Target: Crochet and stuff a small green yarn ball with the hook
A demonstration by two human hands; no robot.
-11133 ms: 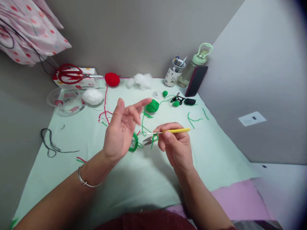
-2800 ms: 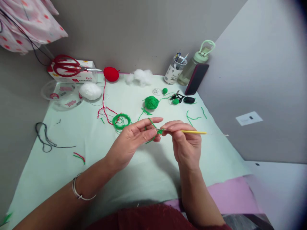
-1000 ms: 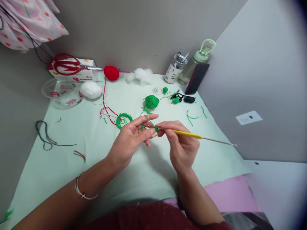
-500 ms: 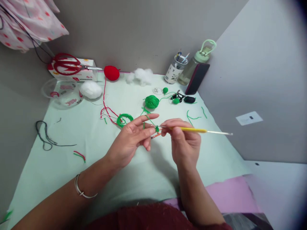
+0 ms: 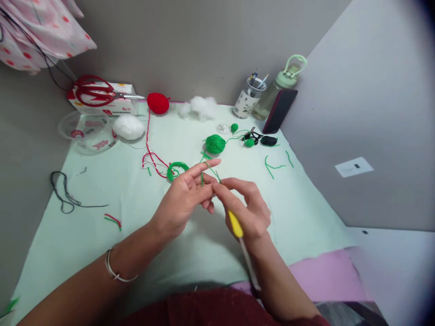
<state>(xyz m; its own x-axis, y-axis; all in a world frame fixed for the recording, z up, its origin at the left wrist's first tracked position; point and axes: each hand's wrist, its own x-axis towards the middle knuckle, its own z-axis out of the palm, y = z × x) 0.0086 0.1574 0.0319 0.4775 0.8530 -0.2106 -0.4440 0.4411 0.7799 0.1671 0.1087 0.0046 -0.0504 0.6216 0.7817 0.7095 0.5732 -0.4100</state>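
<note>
Green yarn (image 5: 213, 170) runs over the raised index finger of my left hand (image 5: 181, 197). That hand's thumb and middle finger pinch the small green crochet piece, now hidden behind the fingers. Closed around a crochet hook (image 5: 235, 223) with a yellow handle is my right hand (image 5: 249, 208). The hook's pale rear shaft slants down toward my body, and its working tip is out of sight. My right thumb and index fingertips meet the left fingertips at the yarn. Just beyond the hands sits a green yarn ball (image 5: 215, 144).
A coil of green yarn (image 5: 177, 171) lies beside my left hand. Farther back are a red yarn ball (image 5: 158, 103), a white yarn ball (image 5: 128, 127), stuffing (image 5: 201, 108), red-handled scissors (image 5: 95, 92), a pen cup (image 5: 249, 100), a bottle (image 5: 277, 93) and a phone (image 5: 280, 111).
My right hand has turned, swinging the crochet hook from pointing right to slanting down toward me. Its fingers have moved left against my left fingertips, covering the green crochet piece.
</note>
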